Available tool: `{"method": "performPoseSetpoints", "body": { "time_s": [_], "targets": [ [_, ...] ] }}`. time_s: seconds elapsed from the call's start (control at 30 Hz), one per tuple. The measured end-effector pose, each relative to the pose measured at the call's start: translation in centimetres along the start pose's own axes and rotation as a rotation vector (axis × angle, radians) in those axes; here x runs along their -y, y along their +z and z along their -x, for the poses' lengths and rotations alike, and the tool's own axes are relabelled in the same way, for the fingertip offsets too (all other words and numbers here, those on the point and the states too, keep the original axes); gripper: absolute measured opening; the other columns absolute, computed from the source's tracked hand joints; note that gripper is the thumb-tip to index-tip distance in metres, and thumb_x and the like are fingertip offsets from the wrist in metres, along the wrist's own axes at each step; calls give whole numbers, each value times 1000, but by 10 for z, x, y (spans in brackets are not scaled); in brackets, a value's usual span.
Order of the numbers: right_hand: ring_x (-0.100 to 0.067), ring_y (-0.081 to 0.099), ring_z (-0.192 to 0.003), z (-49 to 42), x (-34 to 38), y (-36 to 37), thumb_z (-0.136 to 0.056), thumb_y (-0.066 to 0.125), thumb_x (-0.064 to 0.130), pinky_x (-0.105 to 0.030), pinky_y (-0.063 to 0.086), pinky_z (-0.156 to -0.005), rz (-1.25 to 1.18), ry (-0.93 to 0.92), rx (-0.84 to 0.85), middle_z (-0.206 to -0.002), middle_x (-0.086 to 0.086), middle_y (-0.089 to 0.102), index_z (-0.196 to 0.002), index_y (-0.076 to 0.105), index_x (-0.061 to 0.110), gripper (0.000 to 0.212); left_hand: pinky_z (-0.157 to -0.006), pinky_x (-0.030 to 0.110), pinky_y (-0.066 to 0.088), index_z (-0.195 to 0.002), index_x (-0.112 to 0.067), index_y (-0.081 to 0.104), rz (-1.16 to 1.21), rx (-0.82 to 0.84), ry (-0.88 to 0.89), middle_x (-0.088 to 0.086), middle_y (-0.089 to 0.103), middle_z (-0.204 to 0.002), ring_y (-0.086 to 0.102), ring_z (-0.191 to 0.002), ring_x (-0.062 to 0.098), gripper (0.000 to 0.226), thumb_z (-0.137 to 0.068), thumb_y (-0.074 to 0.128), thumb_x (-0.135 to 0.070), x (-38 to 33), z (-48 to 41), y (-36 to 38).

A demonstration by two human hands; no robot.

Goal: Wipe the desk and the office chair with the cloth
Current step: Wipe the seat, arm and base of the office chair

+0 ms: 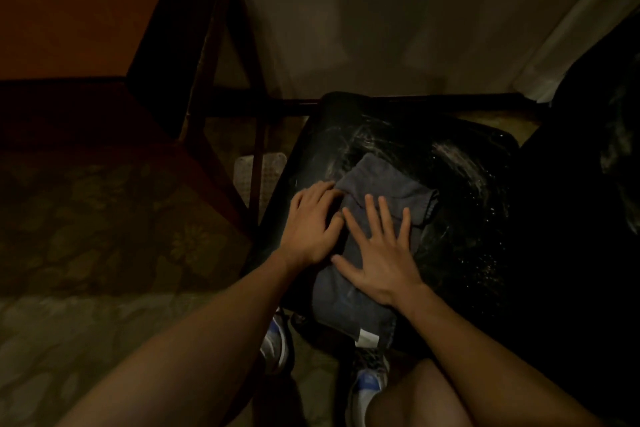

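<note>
From the head view, the cloth (391, 184) lies on the black seat of the office chair (457, 163), just right of the frame's centre, and both my hands are on it. My right hand (377, 250) is spread flat on its middle, all 5 fingers straight and fanned, pressing down. My left hand (311, 225) sits at the cloth's left edge with the fingers gently bent, tips on the fabric. I see no fold pinched there, though that spot is blurred.

The cloth is a soft grey towel, folded to more than 1 layer. I judge it light and limp, so it should bunch or slide on the smooth seat unless my palms keep it flat. The hold that suits it is a flat palm over the middle, not a grab at a corner.

Its long axis runs from the lower centre of the frame up and slightly right. The near end, with a white tag (367, 336), hangs over the seat's front edge. The far end points toward the seat's middle, where pale streaks and specks show.

The desk (69, 28) fills the upper left, its dark legs coming down beside the chair, well apart from the cloth. Patterned carpet (104, 218) covers the left of the frame, and my 2 shoes (273, 340) show at the bottom, below the seat.
</note>
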State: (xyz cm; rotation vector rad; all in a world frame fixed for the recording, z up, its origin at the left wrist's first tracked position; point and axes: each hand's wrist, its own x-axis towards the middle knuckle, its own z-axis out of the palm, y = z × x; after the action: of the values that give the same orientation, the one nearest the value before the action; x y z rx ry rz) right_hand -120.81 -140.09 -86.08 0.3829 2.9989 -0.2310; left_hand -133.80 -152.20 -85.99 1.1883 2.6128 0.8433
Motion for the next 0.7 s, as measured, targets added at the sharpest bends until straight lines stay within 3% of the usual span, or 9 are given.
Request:
{"method": "performPoseSetpoints", "body": {
  "time_s": [0.1,0.2,0.3,0.4,0.53,0.7],
  "targets": [
    [-31,-29,-148,-11,-3,1,-85,22,82,-64,-18,-114,15,16,41,-163,-11,-26,-157,-10,39,90,-120,31,8,-142,-22,49,126,-15,-28,-2,41,-154,26,-146,11,56,-94,36,-48,7,-1,3],
    [-31,-26,-149,-21,-5,-4,-83,25,83,-64,-18,-113,4,26,66,-163,-8,-26,-155,-13,43,91,-117,35,20,-140,-24,51,218,-55,-75,-6,48,-148,35,-142,9,56,-92,37,-49,10,-3,2],
    [-30,-23,-150,-31,-6,-6,-82,30,84,-64,-15,-114,1,34,94,-164,-7,-25,-154,-15,43,94,-99,35,31,-131,-29,54,103,-75,-68,-11,54,-138,47,-124,7,50,-88,38,-49,8,-11,-1],
    [-30,-22,-150,-44,-10,-6,-80,26,86,-65,-14,-114,19,30,86,-164,-7,-24,-154,-17,43,96,-87,37,33,-122,-27,56,0,-99,-51,-9,56,-124,50,-107,11,47,-84,38,-49,7,-25,-5],
    [-31,-22,-150,-62,-14,-7,-79,20,88,-67,-14,-113,43,9,58,-164,-8,-23,-154,-16,42,95,-95,34,32,-125,-24,57,84,-135,-60,-5,48,-134,42,-118,13,49,-88,40,-49,15,-35,4],
    [-31,-23,-150,-84,-20,-8,-81,17,85,-67,-14,-113,43,-11,29,-165,-8,-20,-155,-14,43,90,-107,28,26,-127,-22,61,338,-215,-161,-4,49,-134,38,-127,13,56,-97,25,-53,26,-38,9]
  ]
}}
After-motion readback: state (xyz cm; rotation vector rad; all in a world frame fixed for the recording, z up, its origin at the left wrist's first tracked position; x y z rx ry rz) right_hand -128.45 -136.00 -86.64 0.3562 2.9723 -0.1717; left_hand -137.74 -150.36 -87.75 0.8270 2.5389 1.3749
